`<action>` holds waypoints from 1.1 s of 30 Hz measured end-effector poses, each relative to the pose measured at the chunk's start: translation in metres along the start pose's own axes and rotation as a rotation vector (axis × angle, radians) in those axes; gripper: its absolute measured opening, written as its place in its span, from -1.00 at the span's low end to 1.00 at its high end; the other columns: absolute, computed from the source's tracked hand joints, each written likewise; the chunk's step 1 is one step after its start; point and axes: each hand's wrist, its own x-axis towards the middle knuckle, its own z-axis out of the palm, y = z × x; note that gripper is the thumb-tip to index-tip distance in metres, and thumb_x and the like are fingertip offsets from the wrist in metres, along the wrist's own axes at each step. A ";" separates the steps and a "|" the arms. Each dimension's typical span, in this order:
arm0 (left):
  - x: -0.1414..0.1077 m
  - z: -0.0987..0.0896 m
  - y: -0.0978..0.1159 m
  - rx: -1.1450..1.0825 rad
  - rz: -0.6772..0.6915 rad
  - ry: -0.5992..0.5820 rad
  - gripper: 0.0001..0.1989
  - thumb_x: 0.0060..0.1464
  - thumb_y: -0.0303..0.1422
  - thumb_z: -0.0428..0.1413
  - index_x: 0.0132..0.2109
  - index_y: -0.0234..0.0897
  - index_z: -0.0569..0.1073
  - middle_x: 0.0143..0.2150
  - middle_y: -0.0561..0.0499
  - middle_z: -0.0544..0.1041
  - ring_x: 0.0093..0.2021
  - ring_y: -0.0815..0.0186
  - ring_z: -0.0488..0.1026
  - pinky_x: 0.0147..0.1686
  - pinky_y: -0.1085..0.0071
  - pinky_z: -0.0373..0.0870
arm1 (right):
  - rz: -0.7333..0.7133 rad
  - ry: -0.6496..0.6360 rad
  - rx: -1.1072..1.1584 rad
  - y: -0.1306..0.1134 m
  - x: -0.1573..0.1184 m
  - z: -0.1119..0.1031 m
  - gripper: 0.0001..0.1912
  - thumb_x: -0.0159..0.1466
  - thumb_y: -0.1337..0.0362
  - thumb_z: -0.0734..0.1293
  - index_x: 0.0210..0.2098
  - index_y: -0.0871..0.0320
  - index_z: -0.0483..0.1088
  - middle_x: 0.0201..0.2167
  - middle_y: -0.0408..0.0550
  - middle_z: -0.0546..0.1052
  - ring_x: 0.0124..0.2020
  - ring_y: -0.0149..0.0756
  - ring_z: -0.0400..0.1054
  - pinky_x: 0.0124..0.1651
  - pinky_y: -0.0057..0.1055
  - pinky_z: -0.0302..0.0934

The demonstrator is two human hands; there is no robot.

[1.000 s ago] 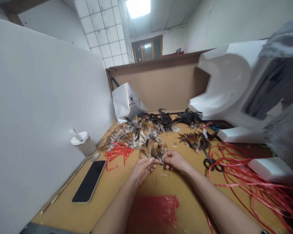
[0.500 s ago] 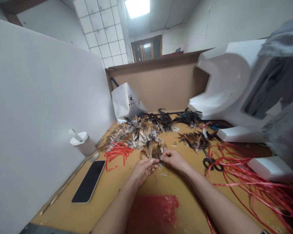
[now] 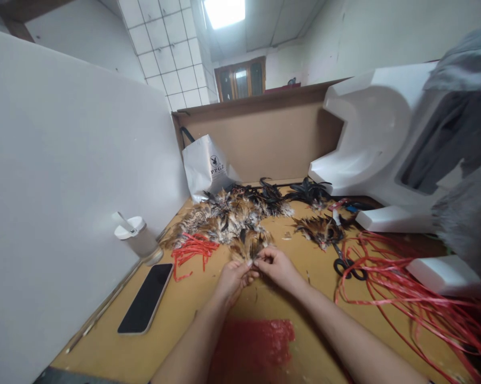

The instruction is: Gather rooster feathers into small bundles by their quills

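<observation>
Brown and black feathers fan upward from between my two hands over the middle of the tabletop. My left hand pinches the base of this bunch. Close against it, my right hand has its thumb and forefinger pressed together at the same base. Just behind lies a large heap of mottled feathers. A smaller feather bunch rests to the right, and cut red strips lie to the left.
A phone and a lidded cup stand at the left. Black-handled scissors and long tangled red strips lie right. Behind are a white bag, a cardboard panel and white foam.
My right hand has moved slightly left, closer to my left hand and the base of the feathers. My left hand stays almost in place.
</observation>
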 end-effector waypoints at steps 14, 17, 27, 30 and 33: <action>-0.002 0.001 0.002 0.122 -0.029 -0.049 -0.72 -0.18 -0.25 0.16 -0.47 -0.47 0.46 -0.66 0.00 0.41 -0.69 0.54 0.24 -0.66 0.60 0.07 | 0.319 -0.236 0.586 -0.004 0.000 -0.006 -0.70 -0.13 0.20 0.40 -0.50 0.19 0.24 -0.67 -0.21 0.39 -0.68 -0.54 0.13 -0.60 -0.56 -0.06; -0.002 0.001 0.002 0.138 -0.020 -0.069 -0.72 -0.15 -0.25 0.15 -0.47 -0.46 0.45 -0.69 0.03 0.37 -0.70 0.55 0.22 -0.66 0.61 0.05 | 0.353 -0.276 0.639 0.000 0.000 -0.008 -0.70 -0.10 0.18 0.38 -0.47 0.20 0.24 -0.67 -0.19 0.40 -0.69 -0.55 0.12 -0.62 -0.58 -0.06; -0.003 0.001 0.001 0.118 -0.024 -0.091 -0.75 -0.16 -0.28 0.16 -0.47 -0.47 0.46 -0.60 0.00 0.42 -0.68 0.56 0.24 -0.65 0.61 0.06 | 0.362 -0.213 0.642 0.001 0.000 -0.004 -0.75 -0.07 0.18 0.37 -0.55 0.22 0.27 -0.74 -0.20 0.37 -0.71 -0.55 0.10 -0.64 -0.59 -0.07; -0.003 0.002 0.001 0.087 -0.034 -0.080 -0.75 -0.19 -0.28 0.17 -0.46 -0.45 0.45 -0.56 -0.01 0.44 -0.67 0.56 0.23 -0.65 0.61 0.06 | 0.334 -0.176 0.649 -0.001 0.000 -0.002 -0.76 -0.07 0.19 0.36 -0.56 0.22 0.27 -0.75 -0.21 0.35 -0.72 -0.56 0.08 -0.64 -0.58 -0.08; -0.003 0.002 0.001 0.091 -0.052 -0.073 -0.75 -0.19 -0.27 0.18 -0.47 -0.45 0.45 -0.60 0.00 0.42 -0.67 0.56 0.22 -0.66 0.61 0.04 | 0.326 -0.157 0.661 -0.001 -0.001 0.000 -0.79 -0.05 0.22 0.35 -0.55 0.22 0.27 -0.75 -0.22 0.35 -0.72 -0.56 0.08 -0.64 -0.58 -0.09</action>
